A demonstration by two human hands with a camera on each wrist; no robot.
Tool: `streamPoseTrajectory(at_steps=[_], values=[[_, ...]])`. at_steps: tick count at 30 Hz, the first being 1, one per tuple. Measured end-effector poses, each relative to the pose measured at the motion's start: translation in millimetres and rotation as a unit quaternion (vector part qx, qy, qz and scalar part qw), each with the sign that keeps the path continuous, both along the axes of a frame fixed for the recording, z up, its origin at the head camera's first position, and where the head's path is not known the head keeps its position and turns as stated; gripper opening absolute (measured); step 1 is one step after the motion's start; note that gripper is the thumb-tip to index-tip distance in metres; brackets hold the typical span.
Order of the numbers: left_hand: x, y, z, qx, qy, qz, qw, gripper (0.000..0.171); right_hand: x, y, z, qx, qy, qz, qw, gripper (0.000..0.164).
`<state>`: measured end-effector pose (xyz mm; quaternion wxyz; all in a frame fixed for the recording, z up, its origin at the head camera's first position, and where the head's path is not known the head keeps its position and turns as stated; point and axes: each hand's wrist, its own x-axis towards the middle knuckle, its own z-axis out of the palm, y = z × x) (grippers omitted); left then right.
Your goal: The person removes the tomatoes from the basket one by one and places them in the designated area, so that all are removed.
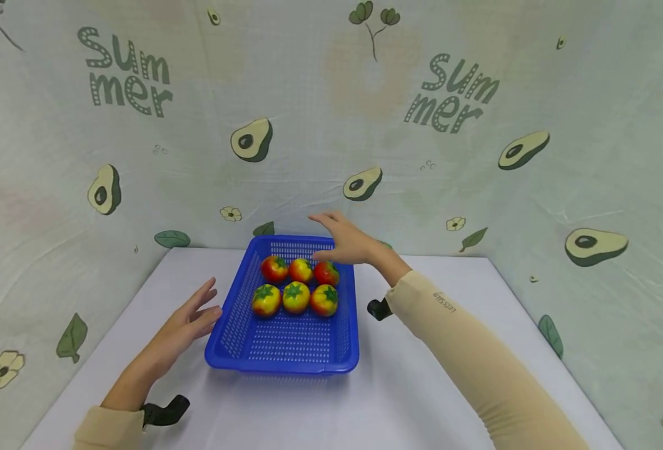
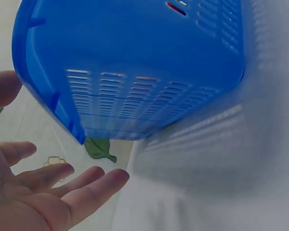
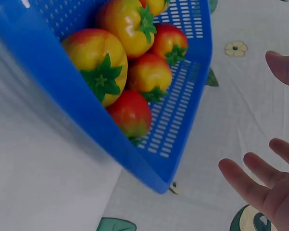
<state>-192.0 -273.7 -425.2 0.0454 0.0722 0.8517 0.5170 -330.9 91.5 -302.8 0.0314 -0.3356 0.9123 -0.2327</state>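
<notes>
A blue plastic basket [image 1: 292,340] with slotted walls stands on the white table. Two rows of red-and-yellow tomatoes [image 1: 296,297] with green star-shaped tops lie in its far half. Beside the basket's left rim is my left hand [image 1: 182,325], fingers extended and apart, holding nothing. In the left wrist view its thumb [image 2: 4,89] comes close to the rim; whether they touch I cannot tell. My right hand [image 1: 347,242] hovers over the far right corner of the basket, fingers spread. Nothing is in its grasp, and in the right wrist view the fingers [image 3: 252,185] are apart from the rim.
Behind and beside the table [image 1: 421,375] hangs a pale cloth [image 1: 303,75] printed with avocados, leaves and lettering. A black wrist-worn device [image 1: 165,411] sits at the left wrist, another [image 1: 379,309] at the right. White tabletop surrounds the basket on the left, right and near sides.
</notes>
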Motion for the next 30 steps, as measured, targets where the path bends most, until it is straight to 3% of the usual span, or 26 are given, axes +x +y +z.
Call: streamPoseTrajectory(at_steps=[11, 17, 30], values=[[-0.1, 6, -5.3, 0.018, -0.053, 0.005, 0.9984, 0.082, 1.8, -40, -22.7, -0.004, -0.051, 0.046, 0.998, 0.084], [-0.2, 7, -9.1, 0.022, -0.059, -0.002, 0.9980, 0.081, 7.1, -53, -33.1, -0.010, -0.080, 0.052, 0.995, 0.084], [-1.2, 10, -12.6, 0.045, -0.078, -0.003, 0.9959, 0.080, 8.7, -67, -53.8, -0.012, -0.093, 0.047, 0.995, 0.079]])
